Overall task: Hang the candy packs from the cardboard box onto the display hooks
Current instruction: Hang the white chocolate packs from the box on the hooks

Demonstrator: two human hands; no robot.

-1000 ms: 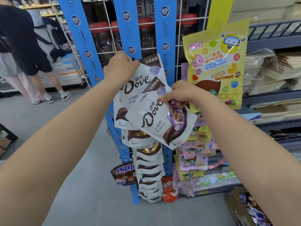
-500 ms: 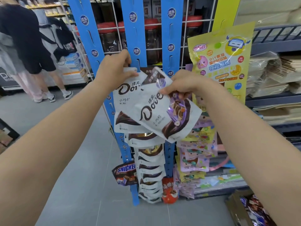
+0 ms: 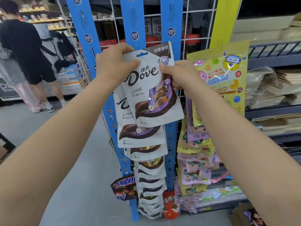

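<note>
The left hand (image 3: 114,62) pinches the top left corner of a glossy white candy pack (image 3: 151,95), and the right hand (image 3: 177,74) grips its right edge with curled fingers (image 3: 176,86). The flat pack is held against a blue plastic strip (image 3: 171,22), above a column of overlapping slick pouches (image 3: 151,176).

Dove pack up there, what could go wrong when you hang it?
The Dove pack is tilted between the left hand and right hand, so its hang hole could miss the hook on the blue strip; I cannot see that hook. It overlaps the hung pack below, so pushing in might knock that one loose. If a pinch slips, it could fall to the floor.
</note>
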